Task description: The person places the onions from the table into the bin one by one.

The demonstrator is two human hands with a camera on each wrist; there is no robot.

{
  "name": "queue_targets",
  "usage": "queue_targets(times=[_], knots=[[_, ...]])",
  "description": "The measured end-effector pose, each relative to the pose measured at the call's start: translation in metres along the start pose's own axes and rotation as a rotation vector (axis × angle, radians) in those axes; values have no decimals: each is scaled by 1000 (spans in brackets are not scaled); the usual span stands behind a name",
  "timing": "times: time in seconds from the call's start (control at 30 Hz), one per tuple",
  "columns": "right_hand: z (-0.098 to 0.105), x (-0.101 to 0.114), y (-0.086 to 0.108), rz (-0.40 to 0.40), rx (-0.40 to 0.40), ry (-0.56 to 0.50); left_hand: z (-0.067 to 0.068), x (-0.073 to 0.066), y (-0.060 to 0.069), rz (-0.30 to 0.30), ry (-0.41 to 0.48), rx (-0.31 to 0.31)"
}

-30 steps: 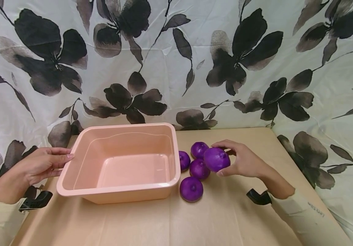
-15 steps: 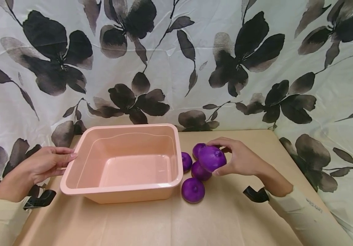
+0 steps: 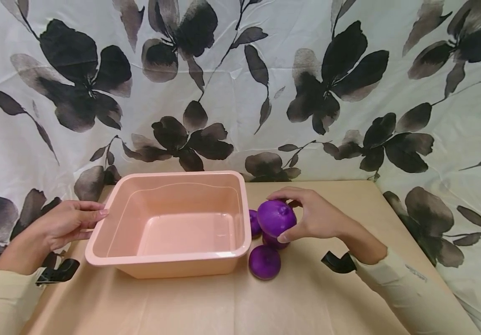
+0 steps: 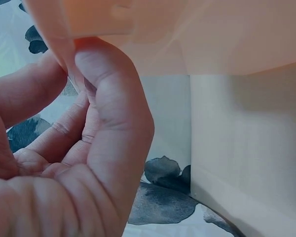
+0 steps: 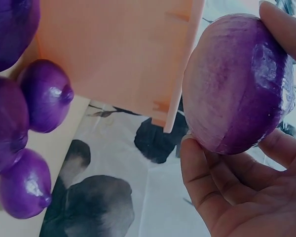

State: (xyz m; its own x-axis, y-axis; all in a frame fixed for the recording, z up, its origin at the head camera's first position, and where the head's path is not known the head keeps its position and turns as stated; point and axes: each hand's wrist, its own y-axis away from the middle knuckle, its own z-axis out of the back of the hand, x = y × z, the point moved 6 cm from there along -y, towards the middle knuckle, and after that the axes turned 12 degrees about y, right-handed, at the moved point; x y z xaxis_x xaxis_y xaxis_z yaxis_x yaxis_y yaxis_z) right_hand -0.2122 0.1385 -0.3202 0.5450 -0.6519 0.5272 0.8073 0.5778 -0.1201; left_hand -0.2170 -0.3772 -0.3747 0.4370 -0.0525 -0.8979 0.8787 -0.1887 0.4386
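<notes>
A peach plastic basin (image 3: 173,272) stands on the table with its inside in view. My left hand (image 3: 69,223) pinches the basin's left rim between thumb and fingers; the left wrist view shows the thumb (image 4: 111,84) against the wall. Off to the basin's right, my right hand (image 3: 317,216) grips a purple onion (image 3: 277,218) above the table. In the right wrist view this held onion (image 5: 237,84) is raised, fingertips around it. Beneath and beside it lie more purple onions, one of them nearest the front (image 3: 264,262). The held onion partly hides others.
The tan tabletop (image 3: 190,307) extends around the basin. Behind it hangs a white cloth (image 3: 240,107) with dark flowers. Several loose onions (image 5: 44,96) crowd close to the basin's right wall in the right wrist view.
My right hand has carried the onion leftward, nearer the basin's right rim and over the other onions. The left hand keeps its hold on the rim. The head view has shifted slightly.
</notes>
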Motion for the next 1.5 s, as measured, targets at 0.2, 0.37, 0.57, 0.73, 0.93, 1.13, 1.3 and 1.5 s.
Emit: queue_targets(times=[0.2, 0.37, 0.57, 0.73, 0.93, 1.13, 1.3, 1.5], knots=[[-4, 11, -9, -3, 29, -16, 0, 2, 1, -3, -6, 0], [-5, 21, -17, 14, 60, -19, 1, 1, 1, -8, -8, -7], [-8, 28, -26, 74, 91, -16, -1, 1, 0, -8, 6, 0], [-9, 34, -32, 123, 92, -40, -1, 1, 0, -12, 17, 3], [-12, 41, -39, 123, 119, -50, -1, 0, 1, -14, 18, 2], [-13, 50, -46, 114, 130, -2, 0, 0, 2, -17, 1, -10], [-14, 59, -54, 149, 130, 47, 0, 0, 3, -13, -13, -23], [-18, 70, -66, 176, 152, 77, -1, -1, 1, -14, -10, -22]])
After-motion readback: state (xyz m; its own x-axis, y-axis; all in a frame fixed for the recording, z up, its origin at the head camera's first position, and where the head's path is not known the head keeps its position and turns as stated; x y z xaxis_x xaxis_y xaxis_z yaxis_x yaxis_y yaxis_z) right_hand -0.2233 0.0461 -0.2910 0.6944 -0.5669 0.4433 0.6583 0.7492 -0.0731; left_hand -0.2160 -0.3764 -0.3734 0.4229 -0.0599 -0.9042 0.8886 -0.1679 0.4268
